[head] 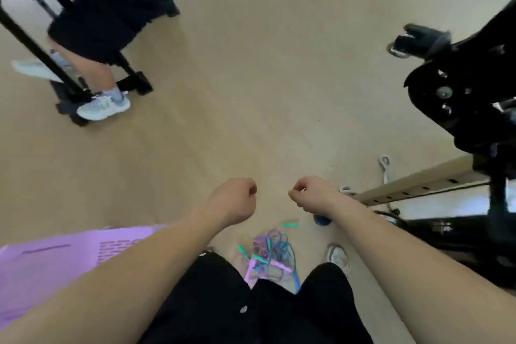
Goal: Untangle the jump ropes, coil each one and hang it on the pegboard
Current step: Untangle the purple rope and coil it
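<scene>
A tangled heap of jump ropes (269, 255) in purple, teal and blue, with pink and green handles, lies on the beige floor between my feet. One green handle (290, 224) lies apart, just beyond the heap. Above the heap I hold out both arms. My left hand (234, 198) is a curled fist with nothing visible in it. My right hand (307, 193) is also curled, thumb against fingers, and I see nothing in it. No pegboard is in view.
A purple slotted crate (55, 262) stands at my left. Black exercise equipment (469, 109) and a beige perforated rail (413, 190) fill the right side. Another person (103, 22) stands at the far left by a black frame. A blue object (322, 220) lies under my right wrist.
</scene>
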A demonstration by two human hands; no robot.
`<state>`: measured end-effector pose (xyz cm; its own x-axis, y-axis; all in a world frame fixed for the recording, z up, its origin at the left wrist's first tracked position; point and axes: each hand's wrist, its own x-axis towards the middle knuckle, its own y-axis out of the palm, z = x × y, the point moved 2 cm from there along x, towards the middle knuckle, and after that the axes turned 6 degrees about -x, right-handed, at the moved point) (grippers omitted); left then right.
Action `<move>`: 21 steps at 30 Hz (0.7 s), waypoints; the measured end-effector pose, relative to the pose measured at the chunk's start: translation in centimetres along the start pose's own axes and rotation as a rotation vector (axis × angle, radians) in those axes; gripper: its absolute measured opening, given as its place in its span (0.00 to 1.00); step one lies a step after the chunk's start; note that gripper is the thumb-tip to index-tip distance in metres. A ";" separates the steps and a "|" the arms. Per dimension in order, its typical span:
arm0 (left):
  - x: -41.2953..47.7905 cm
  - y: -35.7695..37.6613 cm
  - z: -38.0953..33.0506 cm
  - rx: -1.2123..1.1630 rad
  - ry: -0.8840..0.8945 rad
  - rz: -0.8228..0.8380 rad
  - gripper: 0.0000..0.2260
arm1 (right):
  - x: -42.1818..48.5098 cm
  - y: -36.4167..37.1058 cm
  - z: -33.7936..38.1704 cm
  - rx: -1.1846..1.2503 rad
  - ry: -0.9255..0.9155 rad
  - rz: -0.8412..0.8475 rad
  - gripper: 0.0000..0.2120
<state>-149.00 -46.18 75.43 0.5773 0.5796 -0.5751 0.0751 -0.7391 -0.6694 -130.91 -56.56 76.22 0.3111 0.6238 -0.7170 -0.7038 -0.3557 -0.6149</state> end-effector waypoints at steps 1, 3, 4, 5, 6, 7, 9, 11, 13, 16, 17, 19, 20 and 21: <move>-0.1 -0.1 -0.5 0.028 0.058 0.039 0.12 | -0.9 0.6 -0.4 0.052 0.047 -0.054 0.13; -0.7 0.3 -1.7 0.074 0.158 0.121 0.12 | -3.3 2.0 -1.7 0.182 0.132 -0.143 0.11; -1.1 0.7 -2.4 0.098 0.209 0.163 0.12 | -4.5 2.8 -2.4 0.233 0.172 -0.182 0.11; -1.4 1.3 -3.0 0.123 0.262 0.209 0.12 | -5.7 3.6 -3.1 0.270 0.210 -0.212 0.12; -1.7 1.9 -3.6 0.154 0.312 0.256 0.12 | -6.9 4.4 -3.8 0.312 0.253 -0.235 0.12; -2.0 2.5 -4.0 0.186 0.352 0.291 0.12 | -7.8 5.2 -4.4 0.355 0.293 -0.247 0.12; -2.7 4.0 -4.6 0.258 0.422 0.347 0.12 | -9.8 6.7 -5.3 0.461 0.342 -0.272 0.13; -3.5 5.7 -5.0 0.323 0.471 0.401 0.11 | -11.4 8.6 -6.3 0.547 0.393 -0.294 0.15; -3.9 7.3 -5.4 0.405 0.510 0.471 0.10 | -12.8 10.6 -7.3 0.578 0.431 -0.304 0.14; -4.2 9.8 -5.7 0.508 0.579 0.573 0.07 | -14.4 13.7 -8.8 0.674 0.468 -0.329 0.13; -3.9 10.8 -5.7 0.527 0.594 0.583 0.05 | -14.7 14.8 -9.3 0.705 0.485 -0.324 0.14; -3.2 12.5 -5.9 0.566 0.625 0.600 0.04 | -15.0 17.0 -9.8 0.796 0.505 -0.360 0.21; -2.8 13.4 -5.7 0.602 0.638 0.623 0.04 | -15.1 18.3 -9.9 0.851 0.519 -0.391 0.23; -2.3 14.2 -5.5 0.635 0.659 0.651 0.05 | -15.0 19.7 -9.9 0.910 0.542 -0.429 0.25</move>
<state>-144.81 -59.90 69.85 0.6870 -0.2869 -0.6676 -0.7170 -0.4167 -0.5588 -143.13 -79.80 71.59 0.7167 0.1108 -0.6885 -0.6056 0.5885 -0.5357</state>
